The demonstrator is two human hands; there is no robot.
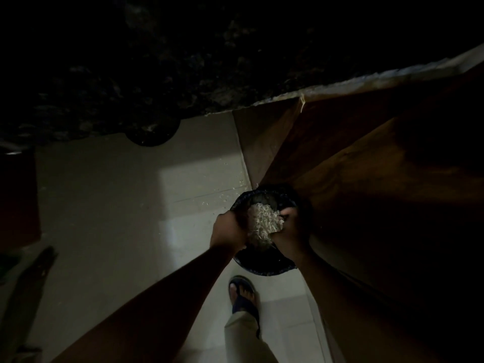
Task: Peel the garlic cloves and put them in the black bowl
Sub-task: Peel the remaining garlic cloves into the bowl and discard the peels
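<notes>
- Scene is very dark; I report only what I can make out from the head view.
- The left hand [230, 230] grips the near-left rim of a dark round container [264, 265], fingers curled over its edge. It could be the black bowl or a lined bin; I cannot tell which.
- The right hand [290, 227] is at the right side of the container, fingers bent against a pale heap of garlic skins [264, 222]; whether it grasps the heap or only presses it, I cannot tell.
- The container is low beside a brown cabinet [366, 179], above the tiled floor [104, 205]; pale scraps lie on the floor just beyond it.
- A sandalled foot [242, 292] stands just below.
- No cloves, peeled or unpeeled, are visible.
- Judgement: peeling appears largely done and waste is being handled; placement of cloves is unconfirmed.
</notes>
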